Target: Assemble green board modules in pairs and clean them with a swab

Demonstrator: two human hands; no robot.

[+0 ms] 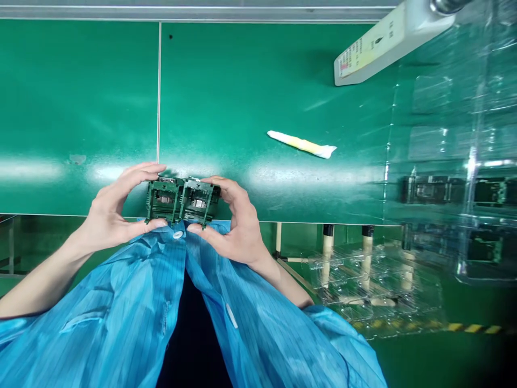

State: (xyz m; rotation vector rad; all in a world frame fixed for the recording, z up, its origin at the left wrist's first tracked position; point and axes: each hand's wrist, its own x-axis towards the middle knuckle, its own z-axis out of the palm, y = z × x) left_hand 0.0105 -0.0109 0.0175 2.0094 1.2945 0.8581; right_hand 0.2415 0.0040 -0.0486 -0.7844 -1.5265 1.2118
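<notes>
Two dark green frame-like parts [165, 198] with metal pieces inside sit side by side at the table's front edge, close to my blue coat. My left hand [115, 207] grips the left part, thumb on its near side and fingers along its far side. Around the right part [197, 201] my right hand [238, 223] is closed in the same way. The two parts touch or nearly touch in the middle. Their exact kind I cannot make out, and their outer sides are partly hidden by my fingers.
On the green table [242, 81] lies a white and yellow wrapped stick [301, 143]. A white labelled bottle [383, 40] stands at the back right. Clear plastic trays [436, 145] at the right hold similar dark parts [488, 191]. More clear trays [379, 285] are lower down.
</notes>
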